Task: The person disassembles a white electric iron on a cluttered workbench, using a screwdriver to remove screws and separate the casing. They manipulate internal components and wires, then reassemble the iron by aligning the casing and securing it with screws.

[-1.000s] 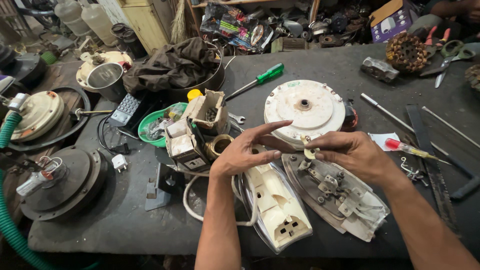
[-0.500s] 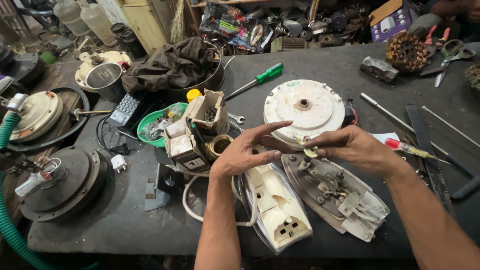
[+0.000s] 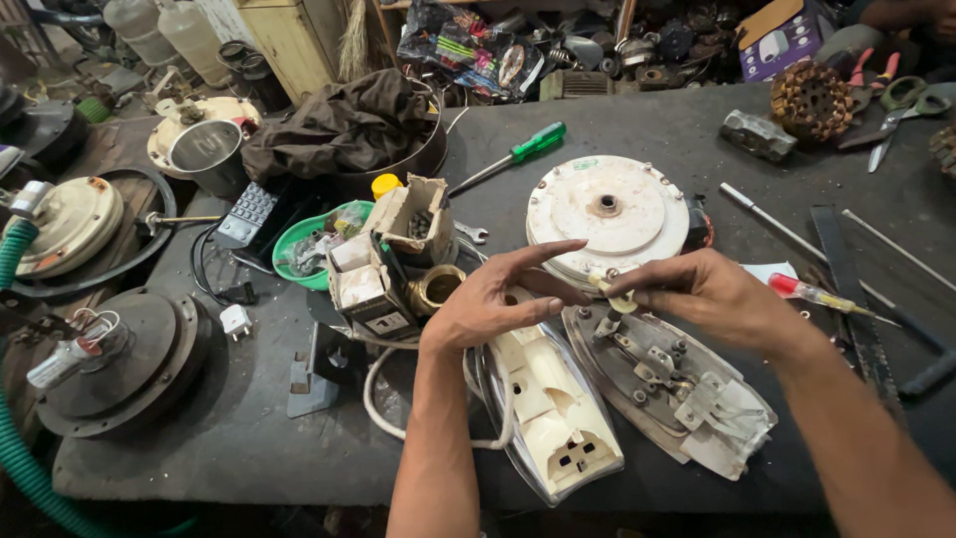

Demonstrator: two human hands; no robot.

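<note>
My right hand pinches a small pale part with a brass tip, just above the bare metal soleplate of an opened clothes iron. My left hand hovers beside it with the fingers spread, index finger pointing toward the part, and holds nothing that I can see. Below my left hand lies the iron's cream plastic cover with its white cord looped around it. A round white appliance base sits just beyond both hands.
A green-handled screwdriver lies behind the cardboard boxes and green bowl. A red-handled tester screwdriver and metal rods lie right of my hand. Round motor parts sit left. The bench's front edge runs below.
My hands stay in nearly the same place over the iron; the fingers of my right hand have shifted slightly on the small part.
</note>
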